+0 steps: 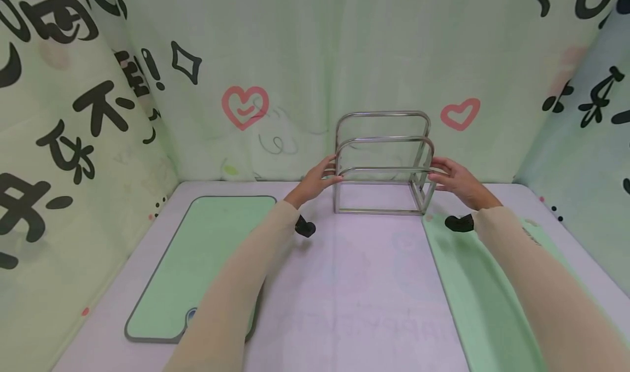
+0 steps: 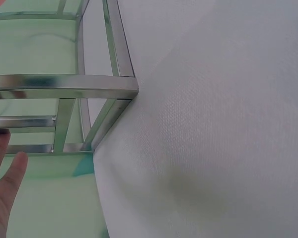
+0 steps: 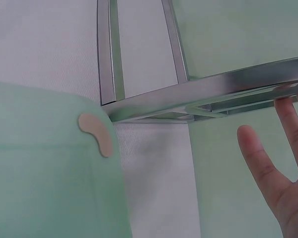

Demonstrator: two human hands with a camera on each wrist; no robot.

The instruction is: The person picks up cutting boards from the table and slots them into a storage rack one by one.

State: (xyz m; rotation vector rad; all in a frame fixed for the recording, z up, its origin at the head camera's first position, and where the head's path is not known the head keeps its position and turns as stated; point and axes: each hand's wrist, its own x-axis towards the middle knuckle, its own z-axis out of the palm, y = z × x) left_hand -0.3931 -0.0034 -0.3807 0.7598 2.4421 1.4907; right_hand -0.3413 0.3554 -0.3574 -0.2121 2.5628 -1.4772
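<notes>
A silver metal rack (image 1: 384, 212) with several rounded upright loops stands towards the back of the lilac table. My left hand (image 1: 317, 180) grips its left side; the thumb overlaps the front loop and the other fingers reach behind. On the opposite side my right hand (image 1: 460, 183) holds the rack near the same height. In the left wrist view, the hand (image 2: 5, 191) has a fingertip at a flat metal bar (image 2: 64, 87) of the frame. The right wrist view shows a finger (image 3: 290, 121) at the underside of a bar, with the thumb spread below it. Some fingertips are hidden.
A green cutting board (image 1: 216, 240) with a grey edge lies at left, partly covered by my sleeve. At right, a green sheet (image 1: 458, 262) lies under my right forearm, its corner close to the rack. Printed curtains (image 1: 295, 60) enclose the back and sides of the table (image 1: 369, 284).
</notes>
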